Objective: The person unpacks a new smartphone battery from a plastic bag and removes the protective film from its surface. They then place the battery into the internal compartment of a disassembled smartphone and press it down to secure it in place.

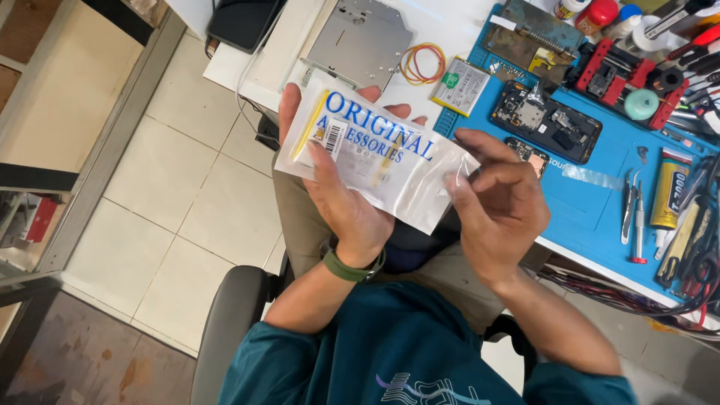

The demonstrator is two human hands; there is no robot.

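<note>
Pale floor tiles [187, 202] lay beside a white workbench [450, 22] with a blue mat [577, 210]. Over the lap, the left hand [341, 199] and right hand [499, 206] pinched a clear plastic packet [382, 154].

A clear plastic packet [375, 154] with blue lettering, a white barcode label and a yellow strip inside. A bright blue work mat [592, 202] lies on a white counter [450, 26], with orange and yellow rubber bands [422, 63]. Teal shirt [397, 352], olive green wristband [349, 268], pale floor tiles [195, 195].
</note>
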